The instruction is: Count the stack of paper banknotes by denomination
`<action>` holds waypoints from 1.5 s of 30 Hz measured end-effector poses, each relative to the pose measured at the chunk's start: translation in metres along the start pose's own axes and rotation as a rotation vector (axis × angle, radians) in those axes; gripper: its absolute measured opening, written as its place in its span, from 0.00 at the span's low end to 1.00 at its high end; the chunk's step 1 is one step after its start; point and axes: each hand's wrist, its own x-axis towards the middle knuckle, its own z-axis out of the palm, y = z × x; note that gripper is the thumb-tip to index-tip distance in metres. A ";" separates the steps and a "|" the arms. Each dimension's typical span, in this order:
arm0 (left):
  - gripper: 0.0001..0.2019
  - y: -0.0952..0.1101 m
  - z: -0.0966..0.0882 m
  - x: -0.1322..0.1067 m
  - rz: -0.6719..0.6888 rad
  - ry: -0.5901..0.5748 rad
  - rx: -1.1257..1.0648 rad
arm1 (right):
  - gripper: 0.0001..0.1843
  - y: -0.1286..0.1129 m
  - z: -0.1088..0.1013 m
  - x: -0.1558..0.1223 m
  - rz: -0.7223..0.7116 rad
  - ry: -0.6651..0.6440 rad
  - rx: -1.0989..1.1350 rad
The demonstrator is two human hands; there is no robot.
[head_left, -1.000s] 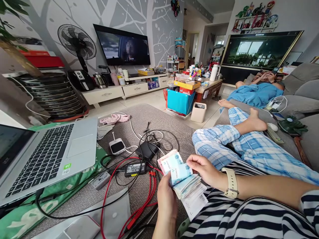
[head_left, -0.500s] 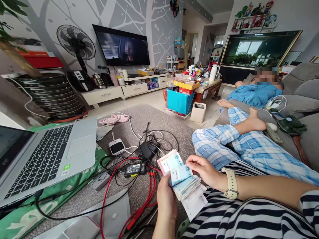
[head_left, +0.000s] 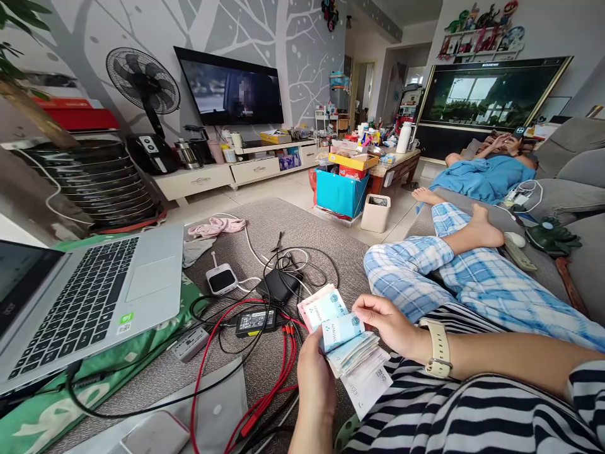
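Note:
A thick folded bundle of paper slips (head_left: pixel 357 353), light blue, pink and white with small printed numbers and round emblems, is held above my lap. My left hand (head_left: pixel 316 378) grips it from the left side, thumb on top. My right hand (head_left: pixel 385 321), with a cream watch strap (head_left: pixel 438 347) on the wrist, pinches the upper right edge of one blue slip. A blank-looking white sheet (head_left: pixel 368 391) sticks out from the bundle's lower end. What is printed on the slips is too small to read.
At left lies an open laptop (head_left: pixel 94 296) on green cloth. Black and red cables, a power adapter (head_left: pixel 256 321) and a small white device (head_left: pixel 222 278) cover the grey seat beside my left hand. My crossed legs (head_left: pixel 454 265) are at right. Farther back, another person lies under blue fabric (head_left: pixel 491 176).
Both my hands keep their hold, and the bundle has shifted only very slightly. The picture on the wall television differs a little.

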 end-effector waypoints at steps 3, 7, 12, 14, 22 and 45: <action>0.15 -0.003 -0.005 0.006 -0.018 -0.060 0.000 | 0.17 0.000 0.000 -0.001 -0.002 -0.014 0.001; 0.13 -0.003 -0.006 0.008 -0.086 -0.048 -0.034 | 0.17 0.000 0.001 -0.001 0.008 -0.023 0.017; 0.14 -0.002 -0.004 0.007 -0.092 -0.015 -0.032 | 0.17 0.000 0.002 0.000 0.026 -0.018 0.029; 0.15 -0.003 -0.004 0.008 -0.088 -0.030 -0.047 | 0.17 0.000 0.002 0.000 0.020 -0.033 0.040; 0.16 -0.001 -0.003 0.006 -0.087 -0.049 -0.050 | 0.15 0.003 0.001 0.001 0.034 -0.073 0.052; 0.16 0.003 0.000 -0.007 -0.021 -0.134 -0.020 | 0.15 0.005 0.000 0.008 0.071 0.103 -0.019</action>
